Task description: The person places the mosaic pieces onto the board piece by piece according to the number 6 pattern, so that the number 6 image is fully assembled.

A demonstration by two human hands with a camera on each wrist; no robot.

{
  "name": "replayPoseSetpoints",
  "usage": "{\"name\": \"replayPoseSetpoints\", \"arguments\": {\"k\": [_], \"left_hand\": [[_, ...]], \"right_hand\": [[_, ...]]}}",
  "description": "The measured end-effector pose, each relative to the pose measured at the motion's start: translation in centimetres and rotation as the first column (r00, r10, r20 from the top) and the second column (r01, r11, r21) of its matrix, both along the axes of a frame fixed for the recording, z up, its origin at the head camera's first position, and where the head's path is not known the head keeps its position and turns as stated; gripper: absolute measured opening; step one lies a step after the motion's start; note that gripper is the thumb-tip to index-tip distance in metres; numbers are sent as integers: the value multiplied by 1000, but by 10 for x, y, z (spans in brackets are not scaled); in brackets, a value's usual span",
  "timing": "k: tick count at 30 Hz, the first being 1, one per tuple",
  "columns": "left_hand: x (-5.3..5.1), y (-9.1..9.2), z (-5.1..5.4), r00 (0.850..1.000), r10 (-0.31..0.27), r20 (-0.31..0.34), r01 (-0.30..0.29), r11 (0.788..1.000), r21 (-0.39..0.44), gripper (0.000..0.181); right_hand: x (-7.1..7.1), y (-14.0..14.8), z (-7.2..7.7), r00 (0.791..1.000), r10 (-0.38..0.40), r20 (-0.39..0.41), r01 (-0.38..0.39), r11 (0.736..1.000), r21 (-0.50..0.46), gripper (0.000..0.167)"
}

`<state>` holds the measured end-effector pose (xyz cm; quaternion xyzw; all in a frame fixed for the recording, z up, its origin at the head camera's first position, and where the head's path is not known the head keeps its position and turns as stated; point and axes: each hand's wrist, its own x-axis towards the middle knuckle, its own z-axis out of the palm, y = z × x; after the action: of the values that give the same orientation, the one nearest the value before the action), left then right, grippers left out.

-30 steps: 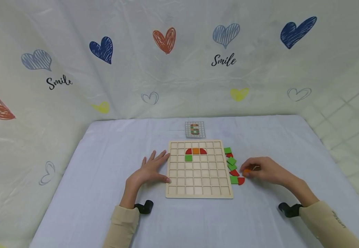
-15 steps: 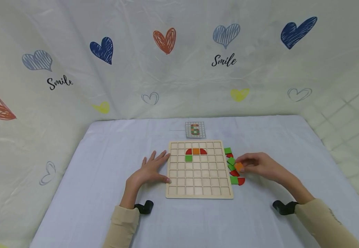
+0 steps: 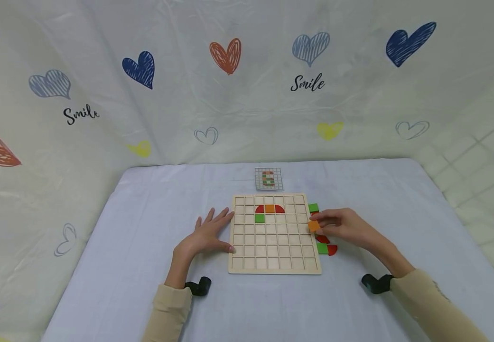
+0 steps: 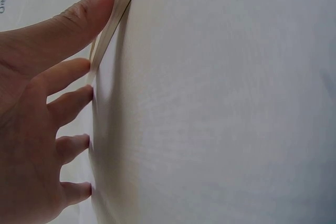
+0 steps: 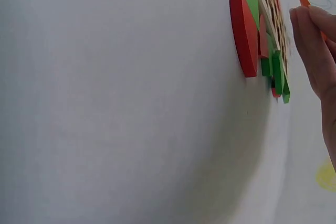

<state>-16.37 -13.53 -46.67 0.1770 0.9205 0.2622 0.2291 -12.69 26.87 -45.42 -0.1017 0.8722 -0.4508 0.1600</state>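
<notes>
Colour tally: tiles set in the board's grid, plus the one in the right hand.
Red tiles: 2
Orange: 2 (seated orange tile, held orange tile)
Green tile: 1
Total: 5

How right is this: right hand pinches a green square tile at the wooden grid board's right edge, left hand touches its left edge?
Wrong colour: the head view shows the right hand pinching an orange square tile, not green. The rest stands.
</notes>
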Motion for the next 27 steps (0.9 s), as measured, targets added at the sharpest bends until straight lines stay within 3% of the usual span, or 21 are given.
{"name": "replayPoseSetpoints", "arguments": {"k": [12, 19, 27], "left_hand": [[1, -1, 1, 1000, 1, -3, -1, 1000, 6, 105], [1, 0, 0, 1000, 1, 1, -1, 1000, 9, 105], [1, -1, 1, 1000, -3, 5, 3, 1000, 6, 105]], "right_hand": [[-9, -22, -2, 998, -30, -49, 31, 999, 16, 36], [-14, -37, -3, 994, 11, -111, -4, 998, 64, 33], [-21, -56, -6, 990, 55, -129, -47, 997, 63, 31]]}}
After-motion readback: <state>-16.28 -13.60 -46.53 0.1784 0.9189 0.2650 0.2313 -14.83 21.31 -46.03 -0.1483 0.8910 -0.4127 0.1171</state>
